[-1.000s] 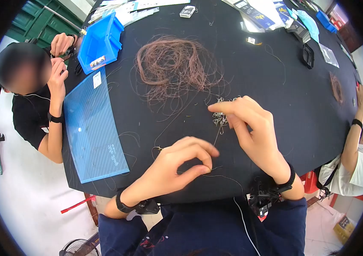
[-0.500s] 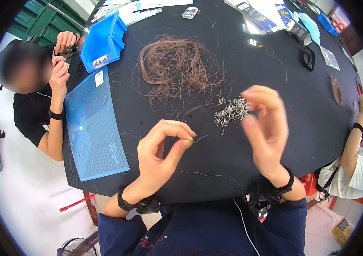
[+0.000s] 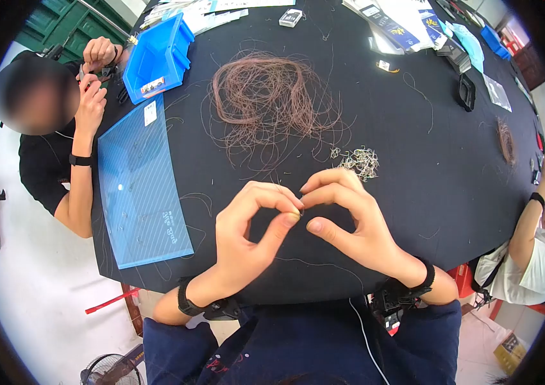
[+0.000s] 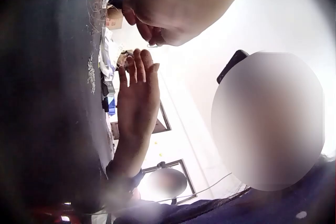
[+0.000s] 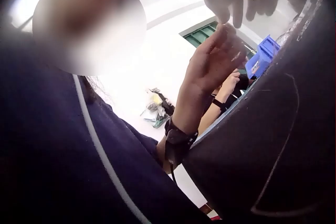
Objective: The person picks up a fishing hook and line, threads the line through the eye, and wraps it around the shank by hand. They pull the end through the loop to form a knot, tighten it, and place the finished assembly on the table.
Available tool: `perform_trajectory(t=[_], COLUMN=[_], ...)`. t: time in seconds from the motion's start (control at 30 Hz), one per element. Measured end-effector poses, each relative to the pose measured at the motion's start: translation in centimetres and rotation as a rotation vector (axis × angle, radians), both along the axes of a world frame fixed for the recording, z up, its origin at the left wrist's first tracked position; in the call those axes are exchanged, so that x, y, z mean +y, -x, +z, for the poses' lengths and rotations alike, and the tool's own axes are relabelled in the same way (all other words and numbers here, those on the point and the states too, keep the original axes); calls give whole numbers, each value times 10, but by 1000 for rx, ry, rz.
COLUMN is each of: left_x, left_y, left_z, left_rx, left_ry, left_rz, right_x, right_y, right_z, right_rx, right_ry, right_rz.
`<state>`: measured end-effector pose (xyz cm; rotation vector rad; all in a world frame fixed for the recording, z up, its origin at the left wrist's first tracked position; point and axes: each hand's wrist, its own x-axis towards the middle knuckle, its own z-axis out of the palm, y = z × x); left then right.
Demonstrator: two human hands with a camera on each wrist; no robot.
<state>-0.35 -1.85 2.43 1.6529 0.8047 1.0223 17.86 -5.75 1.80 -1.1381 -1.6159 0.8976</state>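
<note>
Between left thumb and index fingertip, a small thin piece (image 3: 301, 212), too small to tell in detail, pinched by the left hand (image 3: 247, 224) above the dark counter (image 3: 388, 256). Right beside those fingertips, the index fingertip of the right hand (image 3: 352, 215), with fingers curved, spread a little, and thumb apart; touching or not, impossible to tell. Just beyond the right hand, on the counter, a heap of small metal hooks (image 3: 360, 162). Farther off, a loose tangle of brown line (image 3: 259, 96). To the left, a clear blue folder (image 3: 144, 192), with a blue bin (image 3: 157, 64) at its far end. Far to the right, flat packets (image 3: 391, 29) and a black ring (image 3: 466, 93).
</note>
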Motion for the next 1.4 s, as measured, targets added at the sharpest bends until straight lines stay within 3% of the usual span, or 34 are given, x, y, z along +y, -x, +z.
perform_trajectory(t=[0.1, 0.23, 0.5, 0.8, 1.1, 1.4], left_x=[5, 6, 6, 23, 63, 77], left_y=[0, -1, -5, 7, 52, 80], left_z=[2, 0, 0, -3, 16, 20], left_rx=[193, 229, 207, 140, 45, -51], left_ry=[-456, -547, -434, -373, -240, -274], left_rz=[20, 18, -44, 146, 488, 595], right_x=[-3, -4, 1, 5, 13, 15], right_y=[4, 5, 3, -11, -59, -104], right_z=[-3, -4, 8, 21, 43, 46], right_rx=[248, 216, -277, -448, -623, -657], right_ry=[166, 117, -396, -472, -482, -571], right_rz=[61, -1, -123, -176, -590, -856])
